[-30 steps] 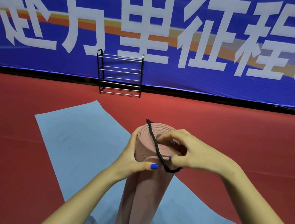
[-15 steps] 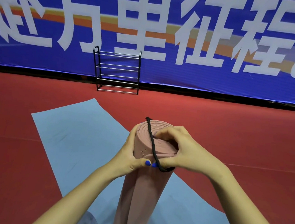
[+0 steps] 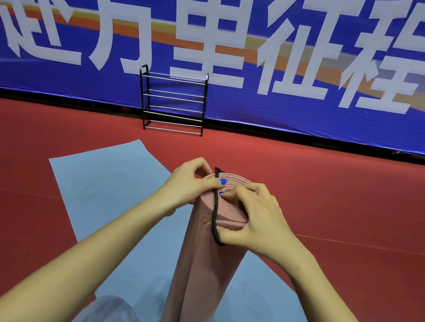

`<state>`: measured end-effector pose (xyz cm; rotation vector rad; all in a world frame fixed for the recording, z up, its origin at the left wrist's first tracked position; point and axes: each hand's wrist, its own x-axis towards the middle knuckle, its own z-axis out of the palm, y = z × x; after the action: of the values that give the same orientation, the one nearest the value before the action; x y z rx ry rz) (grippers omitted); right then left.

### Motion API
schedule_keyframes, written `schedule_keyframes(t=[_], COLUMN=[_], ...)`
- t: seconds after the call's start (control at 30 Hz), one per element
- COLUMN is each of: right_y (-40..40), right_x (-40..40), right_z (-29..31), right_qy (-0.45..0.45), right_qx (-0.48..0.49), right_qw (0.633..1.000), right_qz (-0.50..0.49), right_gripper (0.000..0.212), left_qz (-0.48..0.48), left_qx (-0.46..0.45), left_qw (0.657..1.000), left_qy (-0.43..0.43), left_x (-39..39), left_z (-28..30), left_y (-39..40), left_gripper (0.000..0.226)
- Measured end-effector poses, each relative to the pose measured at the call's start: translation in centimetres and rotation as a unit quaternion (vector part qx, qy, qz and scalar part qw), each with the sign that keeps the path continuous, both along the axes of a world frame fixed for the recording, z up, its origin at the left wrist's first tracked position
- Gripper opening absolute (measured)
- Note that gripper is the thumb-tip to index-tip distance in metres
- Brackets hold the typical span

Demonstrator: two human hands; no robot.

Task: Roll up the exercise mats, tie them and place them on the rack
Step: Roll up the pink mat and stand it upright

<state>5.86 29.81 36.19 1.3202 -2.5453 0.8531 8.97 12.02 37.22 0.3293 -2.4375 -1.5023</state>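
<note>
While both hands pinch the black cord (image 3: pixel 215 210) across its top, the rolled pink mat (image 3: pixel 204 275) looks springy, light; grip mid-roll.

Two exercise mats are seen: one pink mat (image 3: pixel 204 275), rolled and stood upright, and one blue mat (image 3: pixel 106 190), laid flat on the floor. One black cord (image 3: pixel 215 207) is counted across the roll's end. Two hands are shown, left hand (image 3: pixel 191 184) and right hand (image 3: pixel 255 221). One metal rack (image 3: pixel 174 101) is pictured.
</note>
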Motion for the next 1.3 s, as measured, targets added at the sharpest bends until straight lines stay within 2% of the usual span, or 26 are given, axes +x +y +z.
schedule_keyframes(t=[0.1, 0.23, 0.3, 0.37, 0.53, 0.6, 0.63, 0.67, 0.7, 0.73, 0.8, 0.83, 0.87, 0.9, 1.0, 1.1, 1.2, 1.3], right_y=[-0.3, -0.7, -0.9, -0.9, -0.6, -0.4, -0.3, -0.1, 0.1, 0.2, 0.2, 0.0, -0.2, -0.5, -0.1, 1.8, 3.9, 5.7], right_x=[0.3, 0.8, 1.1, 1.2, 1.0, 0.9, 0.9, 0.8, 0.7, 0.7, 0.9, 1.0, 1.2, 1.3, 1.0, 0.1, -1.2, -2.9], right_z=[-0.5, -0.8, -1.1, -1.3, -1.7, -1.8, -1.7, -1.7, -1.8, -1.9, -2.1, -2.2, -2.2, -2.2, -2.1, -2.0, -1.7, -2.1], right_qy=[0.036, 0.069, 0.089, 0.093, 0.122, 0.129, 0.129, 0.127, 0.122, 0.119, 0.117, 0.119, 0.124, 0.13, 0.13, 0.078, 0.006, -0.031], right_qx=[-0.018, -0.019, -0.038, -0.056, -0.062, -0.043, -0.035, -0.032, -0.032, -0.037, -0.049, -0.053, -0.055, -0.054, -0.047, -0.054, -0.076, -0.078], right_qw=[0.999, 0.997, 0.995, 0.994, 0.99, 0.991, 0.991, 0.991, 0.992, 0.992, 0.992, 0.991, 0.991, 0.99, 0.99, 0.995, 0.993, 0.981], right_qz=[-0.016, -0.016, -0.019, -0.028, -0.028, -0.013, -0.007, -0.001, 0.003, 0.005, 0.008, 0.011, 0.012, 0.012, -0.004, -0.037, -0.093, -0.177], right_gripper=[0.064, 0.066, 0.06, 0.055, 0.05, 0.051, 0.052, 0.053, 0.054, 0.055, 0.055, 0.054, 0.054, 0.054, 0.054, 0.054, 0.051, 0.041], left_qz=[0.041, 0.067, 0.066, 0.056, 0.068, 0.064, 0.057, 0.057, 0.062, 0.071, 0.108, 0.132, 0.155, 0.175, 0.211, 0.204, 0.171, 0.155], left_qx=[-0.194, -0.408, -0.457, -0.446, -0.337, -0.179, -0.068, 0.058, 0.201, 0.355, 0.618, 0.693, 0.732, 0.744, 0.704, 0.674, 0.674, 0.688], left_qw=[0.98, 0.909, 0.885, 0.892, 0.939, 0.981, 0.995, 0.995, 0.975, 0.929, 0.777, 0.708, 0.662, 0.643, 0.666, 0.678, 0.688, 0.694], left_qy=[0.03, -0.053, -0.06, -0.06, -0.027, -0.029, -0.037, -0.052, -0.067, -0.073, -0.045, -0.031, -0.03, -0.044, -0.129, -0.211, -0.21, -0.149], left_x=[-0.3, -0.8, -1.2, -1.3, -0.5, 0.3, 0.7, 1.2, 1.6, 2.1, 2.5, 2.4, 2.3, 2.1, 3.0, 4.9, 4.4, 3.3], left_z=[0.4, 2.3, 2.8, 3.0, 2.7, 2.9, 2.8, 2.4, 1.7, 0.5, -2.6, -4.6, -6.8, -9.1, -16.5, -22.3, -23.2, -21.1], left_y=[-0.1, 0.5, 0.8, 0.6, -1.2, -2.1, -2.7, -3.3, -3.9, -4.6, -5.7, -6.1, -6.5, -6.5, -5.2, -2.3, 0.5, 2.9], left_gripper=[0.015, 0.038, 0.037, 0.031, 0.035, 0.034, 0.034, 0.033, 0.033, 0.031, 0.03, 0.03, 0.032, 0.033, 0.041, 0.054, 0.049, 0.045])
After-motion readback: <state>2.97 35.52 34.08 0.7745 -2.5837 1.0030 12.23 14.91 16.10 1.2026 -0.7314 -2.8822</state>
